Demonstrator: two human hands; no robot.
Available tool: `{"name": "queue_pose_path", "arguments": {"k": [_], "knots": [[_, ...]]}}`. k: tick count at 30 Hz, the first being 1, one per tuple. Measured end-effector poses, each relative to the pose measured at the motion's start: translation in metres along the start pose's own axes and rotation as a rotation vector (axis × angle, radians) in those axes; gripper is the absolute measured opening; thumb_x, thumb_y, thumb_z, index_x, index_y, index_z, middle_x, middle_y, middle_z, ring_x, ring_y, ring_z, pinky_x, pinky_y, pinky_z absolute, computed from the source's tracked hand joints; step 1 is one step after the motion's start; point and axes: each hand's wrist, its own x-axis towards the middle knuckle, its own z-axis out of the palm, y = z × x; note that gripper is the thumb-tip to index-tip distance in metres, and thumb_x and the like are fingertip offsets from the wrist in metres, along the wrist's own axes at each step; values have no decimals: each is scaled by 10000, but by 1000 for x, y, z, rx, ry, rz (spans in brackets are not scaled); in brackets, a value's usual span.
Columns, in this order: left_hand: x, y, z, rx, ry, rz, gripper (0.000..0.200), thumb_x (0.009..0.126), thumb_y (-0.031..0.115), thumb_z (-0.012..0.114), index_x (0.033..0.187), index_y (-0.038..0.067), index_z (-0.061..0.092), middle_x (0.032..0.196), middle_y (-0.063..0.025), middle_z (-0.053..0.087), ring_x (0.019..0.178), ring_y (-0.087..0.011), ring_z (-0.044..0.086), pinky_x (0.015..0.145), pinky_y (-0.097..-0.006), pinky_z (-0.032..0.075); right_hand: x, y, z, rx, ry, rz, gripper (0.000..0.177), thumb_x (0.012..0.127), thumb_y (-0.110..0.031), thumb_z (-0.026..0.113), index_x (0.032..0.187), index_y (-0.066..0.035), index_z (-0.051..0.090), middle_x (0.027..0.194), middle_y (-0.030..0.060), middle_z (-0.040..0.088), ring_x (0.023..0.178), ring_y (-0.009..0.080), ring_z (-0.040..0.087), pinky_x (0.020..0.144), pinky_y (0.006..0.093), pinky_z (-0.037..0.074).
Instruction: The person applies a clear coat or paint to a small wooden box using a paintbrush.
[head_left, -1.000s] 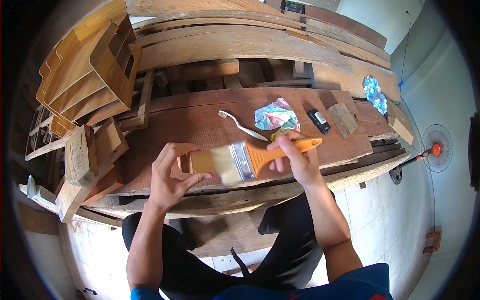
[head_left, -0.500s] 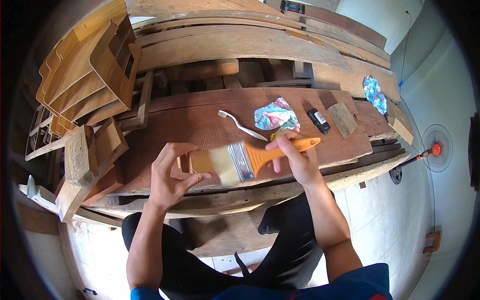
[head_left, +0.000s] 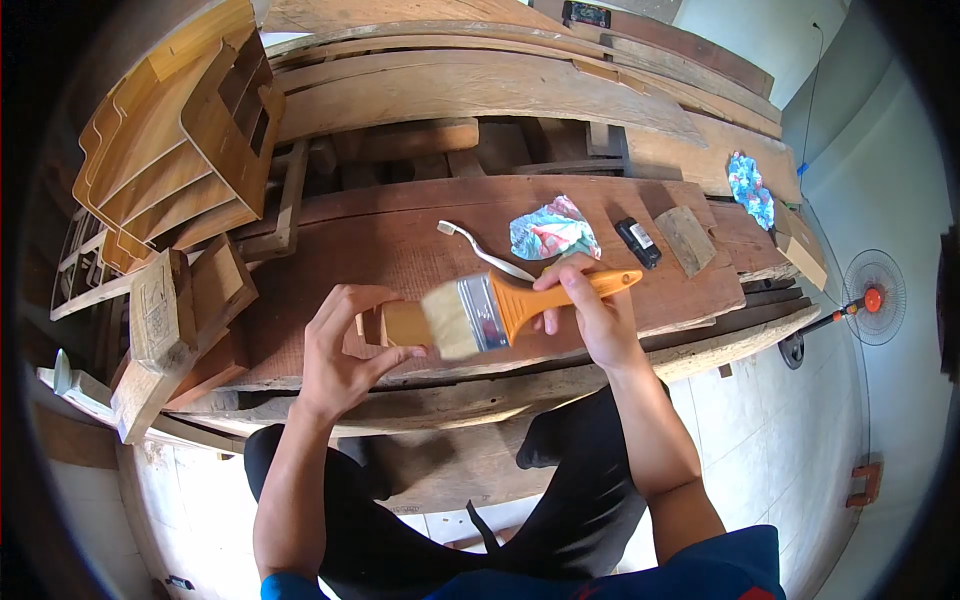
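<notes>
My right hand [head_left: 592, 310] grips a wide paintbrush [head_left: 510, 305] by its orange handle. Its pale bristles point left, against or just in front of the end of a small wooden block [head_left: 403, 323]. My left hand [head_left: 345, 335] pinches that block between thumb and fingers, above the front part of the reddish-brown plank [head_left: 350, 230]. Beyond my hands, a white toothbrush [head_left: 485, 250] lies on the plank beside a crumpled blue-and-pink cloth [head_left: 555, 232]. A small black object with a white label [head_left: 638, 243] and a flat wood piece [head_left: 686, 240] lie farther right.
A wooden desk organizer [head_left: 170, 150] stands at the left, with wood offcuts [head_left: 165, 310] in front of it. Long boards [head_left: 480, 90] are stacked at the back. Another crumpled cloth [head_left: 750, 190] and a fan [head_left: 872, 297] are at the right.
The brush bristles have tilted and shifted slightly, and the brush is a little farther right. My left hand and the block stay almost where they were.
</notes>
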Motion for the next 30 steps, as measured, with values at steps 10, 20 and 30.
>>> {"name": "queue_pose_path", "arguments": {"k": [10, 20, 30], "knots": [[-3, -6, -1, 4, -47, -31, 634, 701, 349, 995, 1177, 44, 709, 1170, -135, 714, 1094, -270, 721, 951, -406, 596, -3, -3, -10, -23, -82, 129, 244, 1117, -167, 566, 1074, 20, 717, 918, 99, 745, 703, 131, 695, 700, 277, 551], [-2, -4, -2, 13, -49, -23, 630, 699, 336, 998, 1175, 43, 709, 1170, -134, 713, 1089, -262, 713, 953, -404, 594, -1, 3, 4, 19, 37, -40, 229, 1110, -152, 577, 1050, 21, 715, 954, 104, 752, 683, 132, 691, 689, 270, 553], [0, -1, 0, 6, -18, 3, 598, 695, 291, 996, 1167, 45, 723, 1134, -112, 724, 1033, -268, 701, 882, -386, 581, -3, -4, -1, -12, 12, 78, 257, 1114, -175, 572, 1051, 22, 725, 881, 89, 730, 681, 129, 689, 693, 265, 541]]}}
